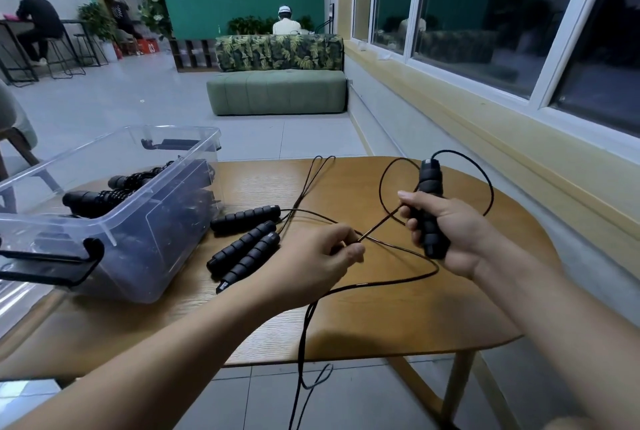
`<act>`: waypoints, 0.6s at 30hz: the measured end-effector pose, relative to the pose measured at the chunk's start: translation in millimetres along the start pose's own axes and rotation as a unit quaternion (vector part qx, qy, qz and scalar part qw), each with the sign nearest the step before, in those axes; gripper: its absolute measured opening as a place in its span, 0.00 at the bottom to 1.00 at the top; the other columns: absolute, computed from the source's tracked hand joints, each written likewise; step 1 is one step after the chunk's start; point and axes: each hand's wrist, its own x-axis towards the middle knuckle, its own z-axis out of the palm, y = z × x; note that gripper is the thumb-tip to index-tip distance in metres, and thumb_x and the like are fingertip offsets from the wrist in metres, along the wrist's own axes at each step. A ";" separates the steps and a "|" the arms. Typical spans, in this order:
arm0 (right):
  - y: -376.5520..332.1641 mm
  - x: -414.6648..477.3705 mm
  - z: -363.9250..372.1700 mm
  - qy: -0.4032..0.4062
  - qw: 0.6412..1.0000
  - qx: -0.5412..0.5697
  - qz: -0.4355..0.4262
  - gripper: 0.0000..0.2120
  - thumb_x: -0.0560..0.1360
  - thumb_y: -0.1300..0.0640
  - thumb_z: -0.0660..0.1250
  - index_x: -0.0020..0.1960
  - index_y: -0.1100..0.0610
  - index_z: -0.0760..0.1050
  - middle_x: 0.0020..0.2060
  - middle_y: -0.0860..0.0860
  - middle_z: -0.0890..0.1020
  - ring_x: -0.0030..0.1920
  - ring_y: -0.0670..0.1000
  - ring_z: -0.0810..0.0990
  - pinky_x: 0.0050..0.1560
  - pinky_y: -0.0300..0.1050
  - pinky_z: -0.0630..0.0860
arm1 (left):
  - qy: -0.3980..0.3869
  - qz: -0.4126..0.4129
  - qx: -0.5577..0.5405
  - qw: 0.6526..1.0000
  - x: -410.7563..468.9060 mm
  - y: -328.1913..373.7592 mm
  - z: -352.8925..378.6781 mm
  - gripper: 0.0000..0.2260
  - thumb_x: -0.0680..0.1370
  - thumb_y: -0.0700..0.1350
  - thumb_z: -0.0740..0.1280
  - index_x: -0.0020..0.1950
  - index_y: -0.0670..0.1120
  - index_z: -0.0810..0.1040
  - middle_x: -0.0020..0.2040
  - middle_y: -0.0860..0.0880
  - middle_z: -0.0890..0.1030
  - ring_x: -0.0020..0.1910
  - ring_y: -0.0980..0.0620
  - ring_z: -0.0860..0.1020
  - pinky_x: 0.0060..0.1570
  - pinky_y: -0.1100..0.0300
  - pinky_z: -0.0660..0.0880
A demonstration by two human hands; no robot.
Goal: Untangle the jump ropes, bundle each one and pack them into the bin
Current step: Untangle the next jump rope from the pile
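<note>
Jump ropes sprawl over the wooden desk, and others lie in the clear plastic bin at its left. Three foam handles lie just right of the bin. The right hand grips a fourth handle upright; the left hand pinches the thin black cord just left of it.

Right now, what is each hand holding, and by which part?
The right hand grips a jump rope's foam handle around its lower half. The left hand pinches a thin cord mid-length.
</note>
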 end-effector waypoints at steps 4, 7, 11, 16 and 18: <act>9.9 -10.0 11.5 -0.109 0.991 -0.074 0.021 0.15 0.77 0.54 0.77 0.59 0.61 0.79 0.44 0.54 0.84 0.38 0.48 0.79 0.36 0.39 0.77 | 0.013 0.007 -0.006 1.000 -1.1 0.9 -1.0 0.09 0.85 0.51 0.67 0.47 0.51 0.81 0.30 0.52 0.75 0.29 0.53 0.73 0.32 0.47 0.71; 15.9 -15.2 22.1 -0.147 0.984 -0.096 0.010 0.11 0.79 0.58 0.75 0.58 0.62 0.80 0.44 0.56 0.83 0.39 0.49 0.78 0.38 0.41 0.75 | 0.011 0.010 -0.019 1.000 -2.1 0.8 -0.6 0.09 0.85 0.52 0.67 0.48 0.50 0.82 0.29 0.55 0.75 0.29 0.56 0.72 0.32 0.54 0.69; 15.0 -15.8 24.4 -0.136 0.981 -0.137 -0.021 0.10 0.79 0.58 0.75 0.56 0.62 0.81 0.42 0.57 0.83 0.39 0.50 0.79 0.39 0.43 0.75 | 0.006 0.019 -0.016 1.000 -1.8 0.8 1.8 0.10 0.85 0.53 0.67 0.48 0.50 0.81 0.29 0.55 0.75 0.29 0.56 0.72 0.32 0.56 0.69; 2.0 -10.2 17.4 -0.058 0.993 -0.096 -0.033 0.11 0.77 0.58 0.76 0.56 0.61 0.80 0.41 0.55 0.84 0.36 0.48 0.80 0.35 0.39 0.77 | 0.000 0.004 0.012 1.000 0.3 -0.9 1.3 0.07 0.84 0.52 0.69 0.49 0.51 0.81 0.30 0.55 0.77 0.29 0.55 0.72 0.33 0.57 0.69; -6.5 -5.4 6.8 -0.003 0.999 -0.040 -0.037 0.09 0.77 0.59 0.76 0.55 0.59 0.79 0.40 0.53 0.85 0.34 0.47 0.80 0.33 0.37 0.77 | -0.002 -0.004 0.010 1.000 0.9 -2.5 0.6 0.07 0.84 0.52 0.69 0.49 0.52 0.81 0.30 0.56 0.77 0.29 0.55 0.72 0.33 0.57 0.69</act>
